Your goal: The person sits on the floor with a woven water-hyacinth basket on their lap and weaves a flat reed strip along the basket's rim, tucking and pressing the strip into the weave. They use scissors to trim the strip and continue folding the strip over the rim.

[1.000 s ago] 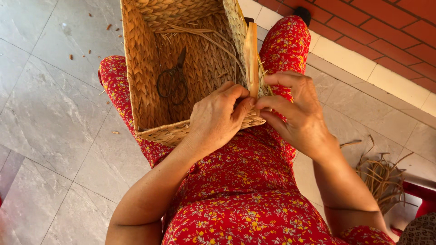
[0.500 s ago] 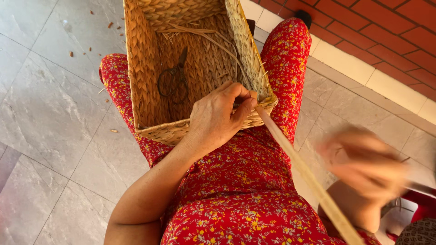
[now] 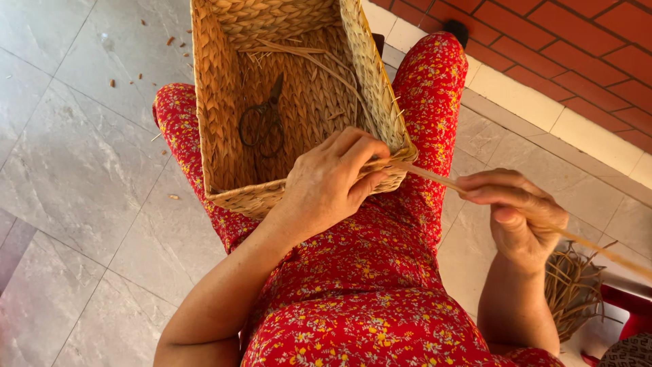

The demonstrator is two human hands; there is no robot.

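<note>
My left hand [image 3: 331,182] is closed on the near right corner of the basket [image 3: 221,122], which rests on my lap, fingers pinching the rim where the strand [image 3: 435,179] starts. My right hand [image 3: 519,214], to the right and clear of the basket, has its fingers curled loosely round the strand, drawn taut. Scissors [image 3: 261,122] lie inside the basket. A bundle [image 3: 570,285] of fibre sits on the floor at right.

Woven straw basket [image 3: 224,136] resting on a lap in red floral cloth [image 3: 380,272], left hand [image 3: 333,180] pinching its near right corner, right hand [image 3: 519,211] drawing a straw strand [image 3: 435,179] out rightward, what look like dark scissors [image 3: 263,124] inside, dried strand bundle [image 3: 574,289] on the floor at right.
</note>
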